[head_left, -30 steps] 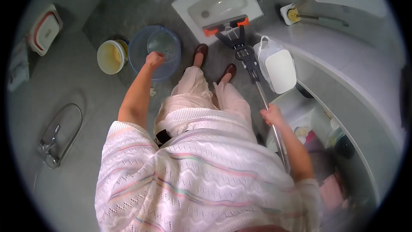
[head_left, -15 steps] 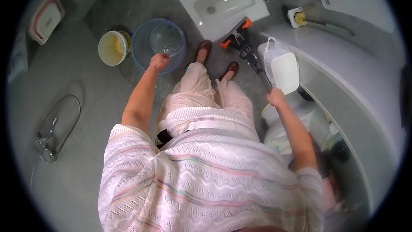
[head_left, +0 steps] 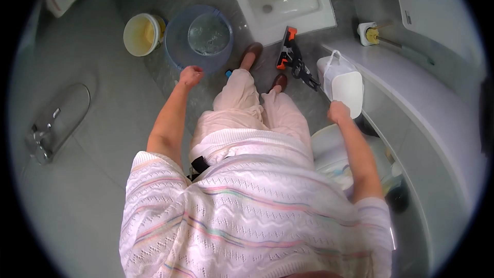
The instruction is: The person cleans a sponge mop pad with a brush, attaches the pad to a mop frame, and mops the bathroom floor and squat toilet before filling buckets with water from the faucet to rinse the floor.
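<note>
We see the mop point(head_left: 298, 66) in front of the right hand point(head_left: 338, 111) and a little to its left, with its long axis running from that fist forward and leftward to the head point(head_left: 286, 49). The right hand is by far the nearer: its fingers are wrapped round the shaft point(head_left: 323, 94), while the left hand point(head_left: 192, 75) is well apart from it. Farther along the shaft, beyond the hand, we cannot follow it behind the forearm.

The left hand hangs at the near rim of the tub point(head_left: 177, 46), its fingers looking bent inward. We see nothing in it, and cannot tell whether the fingers press together or whether they touch the rim. Ahead and to its left is the bucket point(head_left: 135, 36), just beside the tub. The bin point(head_left: 348, 92) is just ahead of the right hand, and the squat pan point(head_left: 248, 1) lies farther forward, between the two hands.

Against half a second ago, the head has swung round to point more nearly straight ahead, and the left hand, which overlapped the inside of the tub then, now appears at its near edge.
</note>
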